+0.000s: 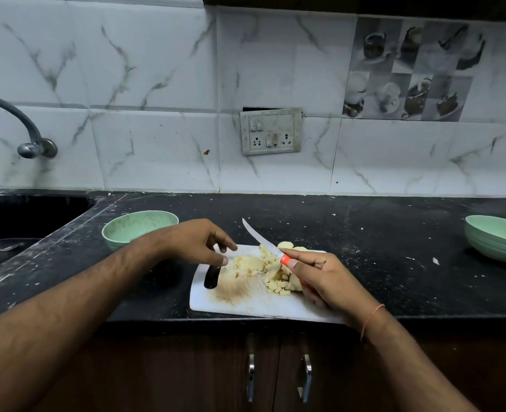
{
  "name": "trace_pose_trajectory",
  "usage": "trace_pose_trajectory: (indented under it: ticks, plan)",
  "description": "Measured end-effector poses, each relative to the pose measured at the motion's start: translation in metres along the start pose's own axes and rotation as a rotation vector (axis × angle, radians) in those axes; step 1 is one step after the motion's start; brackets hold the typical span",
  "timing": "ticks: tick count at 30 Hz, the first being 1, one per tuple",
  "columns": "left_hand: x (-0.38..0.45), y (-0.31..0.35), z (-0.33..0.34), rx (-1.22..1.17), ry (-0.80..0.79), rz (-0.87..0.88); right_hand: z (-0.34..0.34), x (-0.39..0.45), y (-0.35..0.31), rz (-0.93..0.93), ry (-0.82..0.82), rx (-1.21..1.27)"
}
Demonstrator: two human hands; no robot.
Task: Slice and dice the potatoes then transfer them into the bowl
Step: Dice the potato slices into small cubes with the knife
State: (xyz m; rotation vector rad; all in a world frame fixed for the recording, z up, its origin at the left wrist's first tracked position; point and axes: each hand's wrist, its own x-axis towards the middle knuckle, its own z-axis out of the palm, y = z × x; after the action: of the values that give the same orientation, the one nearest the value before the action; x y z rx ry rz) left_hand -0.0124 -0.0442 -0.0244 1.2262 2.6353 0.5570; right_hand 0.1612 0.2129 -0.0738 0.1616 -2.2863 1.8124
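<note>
We're mid-dicing — cubes piled on the board, slices uncut, bowl seemingly empty; right hand grips the knife, left hand loosely curled, holding nothing.

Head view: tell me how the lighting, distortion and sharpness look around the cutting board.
Head view: dim, cool light with no glare; the wide lens bows the counter edge and tile lines; the cutting board, diced potato and knife read fairly sharp; the left hand fingers look slightly soft; the cabinet below sits in deep shadow.
</note>
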Motion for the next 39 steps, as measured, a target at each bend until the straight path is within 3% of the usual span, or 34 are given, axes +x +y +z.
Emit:
trace_pose_trajectory:
  ticks: [3,5,9,16,20,25,35,39]
  plan:
    - [-0.009,0.003,-0.002,-0.010,-0.141,-0.064,-0.006,-0.004,0.002,-0.020,0.049,0.178]
    - [-0.012,0.006,0.005,-0.006,-0.142,-0.077,-0.012,-0.006,0.002,0.001,0.074,0.305]
    - [-0.011,0.017,0.015,0.063,0.018,-0.056,-0.020,-0.005,0.005,0.065,0.068,0.470]
    - [0.011,0.048,0.041,-0.086,0.146,0.004,-0.025,-0.005,0.009,0.078,0.079,0.552]
    - [0.020,0.053,0.029,-0.079,0.316,0.004,-0.027,-0.005,0.009,0.081,0.093,0.589]
    - [0.018,0.034,0.025,0.281,0.087,-0.197,-0.027,-0.005,0.009,0.081,0.100,0.599]
    - [0.030,0.039,0.049,0.020,0.189,-0.068,-0.027,-0.005,0.010,0.077,0.088,0.606]
    - [0.037,0.043,0.042,-0.368,0.224,0.000,-0.027,-0.004,0.010,0.077,0.088,0.609]
